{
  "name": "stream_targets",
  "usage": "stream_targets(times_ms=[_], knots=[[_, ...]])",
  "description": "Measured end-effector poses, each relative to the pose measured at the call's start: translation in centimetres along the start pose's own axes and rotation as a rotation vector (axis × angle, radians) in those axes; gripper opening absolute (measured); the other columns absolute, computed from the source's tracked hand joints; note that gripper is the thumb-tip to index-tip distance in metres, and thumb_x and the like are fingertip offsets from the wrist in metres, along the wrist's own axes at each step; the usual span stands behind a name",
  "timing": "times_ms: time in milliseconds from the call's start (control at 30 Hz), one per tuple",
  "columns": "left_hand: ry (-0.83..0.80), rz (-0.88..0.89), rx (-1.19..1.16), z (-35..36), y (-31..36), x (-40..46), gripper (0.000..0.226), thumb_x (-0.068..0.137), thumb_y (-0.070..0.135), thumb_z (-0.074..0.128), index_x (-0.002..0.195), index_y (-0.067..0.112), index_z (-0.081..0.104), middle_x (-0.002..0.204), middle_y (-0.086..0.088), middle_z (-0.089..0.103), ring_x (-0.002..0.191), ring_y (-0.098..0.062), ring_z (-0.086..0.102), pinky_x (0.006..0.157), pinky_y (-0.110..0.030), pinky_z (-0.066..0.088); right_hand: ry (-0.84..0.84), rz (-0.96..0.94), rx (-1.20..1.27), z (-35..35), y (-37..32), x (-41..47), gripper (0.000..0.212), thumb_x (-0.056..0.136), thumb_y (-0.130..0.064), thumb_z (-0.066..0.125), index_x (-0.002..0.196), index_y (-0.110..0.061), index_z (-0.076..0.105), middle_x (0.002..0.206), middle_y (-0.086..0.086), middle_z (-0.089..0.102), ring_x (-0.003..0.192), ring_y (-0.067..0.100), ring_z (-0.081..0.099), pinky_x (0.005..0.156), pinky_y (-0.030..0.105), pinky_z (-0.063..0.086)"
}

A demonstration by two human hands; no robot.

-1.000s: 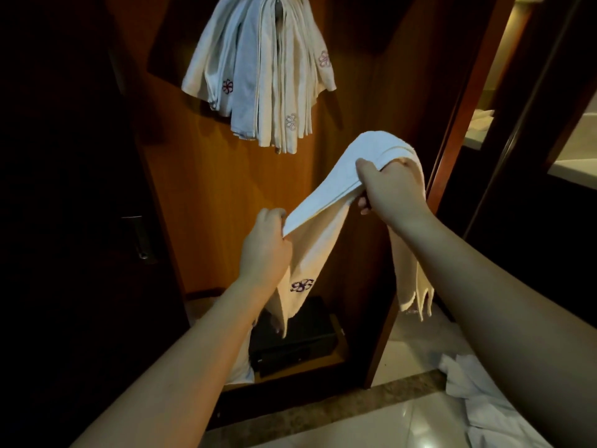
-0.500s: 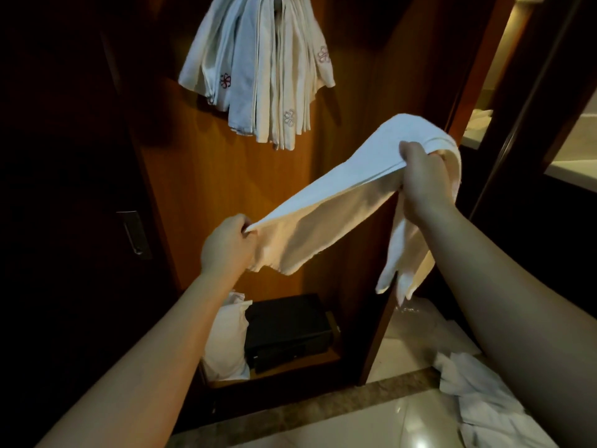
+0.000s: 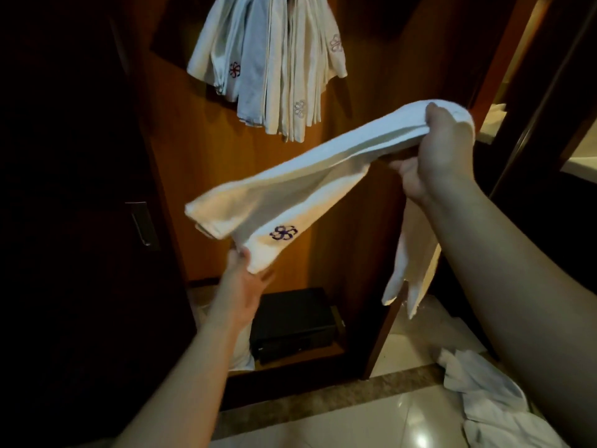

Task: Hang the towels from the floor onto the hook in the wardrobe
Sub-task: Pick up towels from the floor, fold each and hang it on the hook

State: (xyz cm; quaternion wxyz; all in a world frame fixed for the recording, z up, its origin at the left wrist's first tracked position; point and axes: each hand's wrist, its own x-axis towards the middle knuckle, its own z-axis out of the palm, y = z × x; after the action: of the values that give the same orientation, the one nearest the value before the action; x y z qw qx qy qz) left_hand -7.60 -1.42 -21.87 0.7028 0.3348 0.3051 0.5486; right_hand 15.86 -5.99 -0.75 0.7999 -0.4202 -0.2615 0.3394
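Right hand (image 3: 442, 153) grips one end of a white towel (image 3: 310, 176), fingers curled round the bunched fabric, thumb on top. Towel stretches down and left from that grip as a folded band, held in mid-air in front of the open wardrobe (image 3: 206, 176). A dark flower logo (image 3: 283, 232) shows near its lower left end. The other tail of the towel hangs down below the right wrist, loose, ending just above the floor (image 3: 371, 415) level in view.

Left hand (image 3: 240, 286) is lower, palm up, fingers relaxed and spread; fingertips touch the lower corner of the towel but don't seem to clamp it, hard to be sure as the cloth covers the fingertips.

Above, a bundle of hung towels (image 3: 274, 59) drapes at the top of the wardrobe back panel, several with flower logos; the hook itself is hidden by cloth. On the wardrobe bottom shelf sits a black box (image 3: 294, 321), with something white just left of it, partly behind the left forearm. More white towels (image 3: 491, 392) lie crumpled on the glossy tiled floor at lower right, beside the right forearm. Dark door with a metal handle (image 3: 142, 224) at left.
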Motion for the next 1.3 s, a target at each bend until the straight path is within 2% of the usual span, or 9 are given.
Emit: stream_targets(times_ms=[133,367,500,633,767,833,933,1133,1300], knots=[[0.056,-0.026,-0.044,-1.4,-1.4,2.0,0.047,0.076,0.016,0.073,0.122,0.021,0.063,0.114,-0.002,0.074,0.111,-0.025,0.066,0.076,-0.033,0.053,0.009,0.010,-0.084,-0.1,1.9,-0.3,0.008,0.103,-0.026,0.053,0.105,-0.020,0.048,0.107,0.010,0.066,0.093,0.024,0.070,0.057,0.044,0.058],[-0.026,0.059,0.350,-2.2,-2.0,3.2,0.076,0.077,0.019,0.085,0.138,0.036,0.043,0.123,0.015,0.061,0.113,-0.009,0.061,0.089,-0.031,0.053,-0.015,0.021,-0.043,-1.5,1.6,0.5,0.031,0.101,-0.024,0.054,0.128,-0.012,0.044,0.112,0.016,0.067,0.095,0.030,0.071,0.055,0.047,0.059],[-0.002,0.156,0.628,-1.1,-2.2,2.9,0.031,0.092,0.014,0.068,0.101,0.043,0.067,0.095,0.024,0.070,0.103,-0.011,0.065,0.070,-0.021,0.047,-0.035,0.026,-0.025,-1.5,1.1,0.8,0.022,0.101,-0.022,0.055,0.119,-0.014,0.047,0.110,0.015,0.068,0.095,0.030,0.071,0.059,0.051,0.060],[0.040,0.175,0.687,-0.1,-1.0,1.7,0.047,0.097,0.007,0.054,0.079,0.048,0.070,0.079,0.028,0.068,0.079,-0.005,0.064,0.066,-0.028,0.044,-0.018,0.029,0.004,-1.8,0.3,1.2,0.023,0.101,-0.021,0.056,0.120,-0.015,0.045,0.114,0.016,0.065,0.100,0.033,0.069,0.064,0.053,0.061],[-0.098,0.292,0.188,0.0,2.8,0.9,0.014,0.079,0.030,0.076,0.091,0.034,0.069,0.096,0.011,0.070,0.094,-0.007,0.067,0.084,-0.035,0.052,-0.001,0.033,0.069,-2.1,-0.8,2.1,0.033,0.099,-0.020,0.057,0.129,-0.008,0.050,0.118,0.019,0.067,0.101,0.035,0.071,0.073,0.057,0.061],[-0.172,0.193,0.199,-0.1,3.8,0.4,0.039,0.085,0.033,0.074,0.120,0.021,0.062,0.111,0.003,0.069,0.108,-0.009,0.066,0.094,-0.029,0.053,-0.019,0.043,0.111,-2.2,-1.0,2.5,0.034,0.097,-0.021,0.059,0.127,-0.006,0.053,0.118,0.021,0.068,0.101,0.037,0.072,0.077,0.057,0.061],[-0.052,0.114,0.435,-1.4,2.7,-0.2,0.041,0.102,0.001,0.049,0.142,-0.006,0.045,0.115,-0.015,0.065,0.109,-0.012,0.065,0.063,0.002,0.041,-0.022,0.059,0.125,-2.2,-0.5,2.9,0.031,0.097,-0.021,0.059,0.123,-0.004,0.056,0.116,0.021,0.069,0.099,0.037,0.072,0.076,0.054,0.061],[0.025,0.166,0.294,-2.1,5.0,1.1,0.039,0.098,0.006,0.049,0.086,0.028,0.079,0.088,-0.001,0.077,0.078,-0.018,0.075,0.052,-0.025,0.056,0.071,0.109,-0.021,-3.4,2.6,3.7,0.033,0.102,-0.029,0.053,0.126,-0.008,0.057,0.113,0.014,0.073,0.096,0.029,0.074,0.078,0.049,0.061],[-0.047,0.141,-0.024,-3.5,4.9,1.2,0.028,0.096,0.017,0.055,0.106,0.029,0.078,0.113,-0.009,0.075,0.099,-0.029,0.073,0.065,-0.036,0.062,0.092,0.151,-0.062,-4.0,4.7,3.9,0.031,0.101,-0.028,0.053,0.125,-0.008,0.058,0.118,0.013,0.073,0.102,0.029,0.072,0.092,0.051,0.057]])
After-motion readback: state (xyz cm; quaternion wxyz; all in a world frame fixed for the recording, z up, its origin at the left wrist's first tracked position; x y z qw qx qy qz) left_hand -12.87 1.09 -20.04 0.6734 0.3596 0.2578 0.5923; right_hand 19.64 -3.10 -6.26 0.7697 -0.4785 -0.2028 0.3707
